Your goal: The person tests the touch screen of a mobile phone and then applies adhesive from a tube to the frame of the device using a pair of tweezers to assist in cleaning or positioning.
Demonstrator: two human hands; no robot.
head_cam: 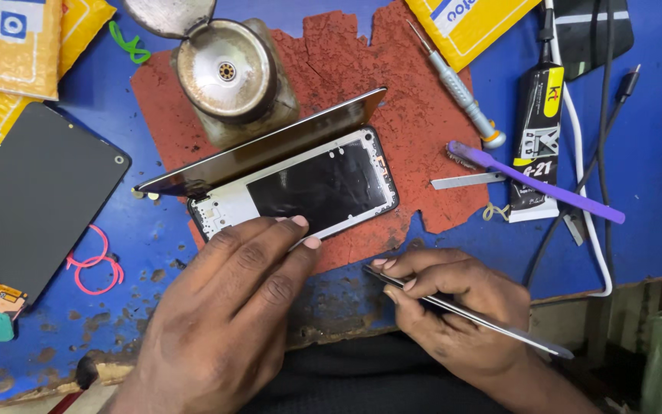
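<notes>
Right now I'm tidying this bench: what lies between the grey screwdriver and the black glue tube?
In the head view, the brush end of the purple toothbrush and a small metal blade lie between the screwdriver and the glue tube.

Left hand [231, 307]: comes in from bottom edge, palm down, back of hand up. Fingers [293, 230] long and flat, close together, tips pressing down, pointing up and to right. Right hand [453, 307]: lower, near front edge of table, wrist going off to bottom right. Fingers curled, thumb and fingertips pinching shut, knuckles up. Hands close, not touching.
</notes>
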